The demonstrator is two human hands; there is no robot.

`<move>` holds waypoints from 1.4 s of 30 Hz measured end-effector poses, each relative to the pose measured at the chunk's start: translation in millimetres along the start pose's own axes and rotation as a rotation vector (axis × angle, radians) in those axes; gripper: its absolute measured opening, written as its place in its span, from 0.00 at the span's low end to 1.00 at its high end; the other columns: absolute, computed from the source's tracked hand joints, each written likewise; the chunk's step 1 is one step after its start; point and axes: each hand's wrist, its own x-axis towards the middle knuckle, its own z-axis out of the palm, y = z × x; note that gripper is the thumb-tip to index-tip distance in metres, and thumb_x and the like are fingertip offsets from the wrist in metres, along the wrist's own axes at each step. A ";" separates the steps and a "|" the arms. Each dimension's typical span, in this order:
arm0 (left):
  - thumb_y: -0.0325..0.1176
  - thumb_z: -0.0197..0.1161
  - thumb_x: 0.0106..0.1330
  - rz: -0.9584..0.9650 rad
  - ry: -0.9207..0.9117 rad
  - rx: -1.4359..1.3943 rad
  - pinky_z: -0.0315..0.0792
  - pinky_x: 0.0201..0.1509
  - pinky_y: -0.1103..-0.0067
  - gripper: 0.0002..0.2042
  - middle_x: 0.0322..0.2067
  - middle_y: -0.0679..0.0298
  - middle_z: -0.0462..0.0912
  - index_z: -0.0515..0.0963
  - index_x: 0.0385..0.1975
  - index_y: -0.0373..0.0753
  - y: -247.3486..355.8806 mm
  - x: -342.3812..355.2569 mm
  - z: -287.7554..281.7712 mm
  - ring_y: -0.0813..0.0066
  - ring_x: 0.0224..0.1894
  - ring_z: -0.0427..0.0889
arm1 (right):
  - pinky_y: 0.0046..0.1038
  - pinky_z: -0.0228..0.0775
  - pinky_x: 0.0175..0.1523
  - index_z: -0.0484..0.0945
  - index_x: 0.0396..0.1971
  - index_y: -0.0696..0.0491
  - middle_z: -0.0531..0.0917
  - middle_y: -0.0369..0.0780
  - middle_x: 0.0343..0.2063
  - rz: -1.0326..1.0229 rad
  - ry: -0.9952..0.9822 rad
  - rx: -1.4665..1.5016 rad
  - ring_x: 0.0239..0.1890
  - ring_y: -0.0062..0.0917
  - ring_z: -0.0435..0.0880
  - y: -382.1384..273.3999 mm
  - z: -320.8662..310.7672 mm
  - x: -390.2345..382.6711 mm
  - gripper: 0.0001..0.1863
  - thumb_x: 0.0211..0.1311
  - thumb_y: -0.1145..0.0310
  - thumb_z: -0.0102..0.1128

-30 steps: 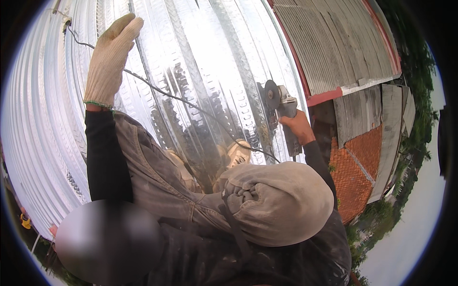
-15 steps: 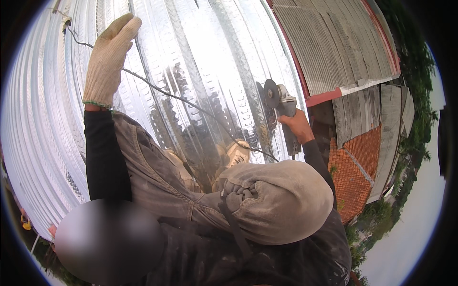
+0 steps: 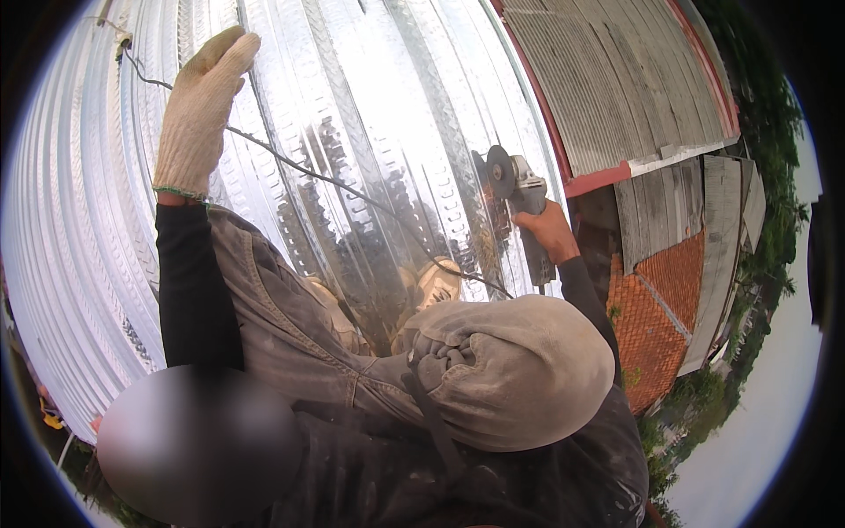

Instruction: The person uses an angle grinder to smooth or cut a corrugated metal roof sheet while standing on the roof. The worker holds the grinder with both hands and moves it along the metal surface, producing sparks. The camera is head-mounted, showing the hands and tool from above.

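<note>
My right hand [image 3: 553, 231], bare, wraps round the body of a grey angle grinder [image 3: 528, 189]. The grinder's dark cutting disc [image 3: 502, 171] is down at a rib of the shiny corrugated metal roofing [image 3: 392, 84], with faint orange sparks beside it. On the left, my left hand [image 3: 201, 114] wears a cream knitted glove with a green-edged cuff. Its fingers are stretched out close together over the roofing, and nothing shows in them. The palm is turned from sight.
A dark power cable [image 3: 326, 179] crosses the roofing between my hands and passes near my shoe [image 3: 438, 280]. My bent knee [image 3: 528, 374] fills the lower middle. Beyond a red edge [image 3: 598, 179] lie weathered grey roofs and an orange tiled roof [image 3: 656, 304].
Orange sparks now show beside the grinder's disc. Both hands have stayed almost in place. A small yellow-orange thing at the far lower left has shifted slightly.
</note>
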 end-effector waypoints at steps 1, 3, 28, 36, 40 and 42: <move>0.66 0.63 0.76 0.000 0.001 0.001 0.71 0.82 0.60 0.44 0.74 0.39 0.77 0.73 0.78 0.32 -0.4 -0.2 0.1 0.47 0.77 0.78 | 0.33 0.80 0.49 0.88 0.48 0.66 0.92 0.42 0.39 0.005 -0.001 -0.005 0.39 0.27 0.89 -0.4 0.0 0.2 0.24 0.57 0.64 0.78; 0.66 0.63 0.76 0.008 -0.001 0.004 0.70 0.82 0.60 0.44 0.74 0.38 0.77 0.73 0.78 0.32 -1.9 -0.6 -0.4 0.47 0.77 0.78 | 0.33 0.80 0.49 0.88 0.48 0.66 0.92 0.42 0.39 0.007 0.001 -0.012 0.39 0.27 0.89 -1.5 0.2 0.1 0.24 0.57 0.63 0.79; 0.67 0.63 0.75 0.017 0.049 0.028 0.71 0.81 0.58 0.45 0.73 0.36 0.77 0.74 0.78 0.32 -8.7 -2.0 -5.6 0.44 0.77 0.78 | 0.33 0.80 0.47 0.87 0.47 0.65 0.92 0.41 0.38 -0.028 0.011 -0.061 0.38 0.27 0.88 3.0 0.8 2.1 0.23 0.57 0.63 0.78; 0.68 0.61 0.76 0.015 0.015 0.065 0.72 0.81 0.57 0.45 0.73 0.36 0.77 0.73 0.78 0.32 -8.8 -1.7 -13.3 0.44 0.76 0.79 | 0.33 0.80 0.47 0.88 0.47 0.65 0.92 0.42 0.38 -0.042 0.016 -0.105 0.38 0.27 0.88 9.8 -0.7 4.7 0.23 0.57 0.62 0.77; 0.70 0.61 0.76 0.048 0.018 0.066 0.73 0.80 0.56 0.46 0.72 0.37 0.78 0.74 0.78 0.33 -16.3 -0.2 -15.1 0.44 0.75 0.80 | 0.33 0.80 0.47 0.88 0.47 0.65 0.92 0.42 0.37 -0.053 0.009 -0.105 0.37 0.26 0.88 11.0 -0.5 3.8 0.23 0.57 0.62 0.77; 0.71 0.61 0.75 0.059 0.016 0.064 0.74 0.80 0.56 0.46 0.72 0.37 0.78 0.74 0.78 0.34 -22.4 1.3 -16.5 0.44 0.75 0.80 | 0.32 0.80 0.47 0.88 0.47 0.65 0.92 0.41 0.37 -0.055 0.004 -0.092 0.37 0.26 0.87 12.3 -0.6 3.5 0.23 0.57 0.62 0.77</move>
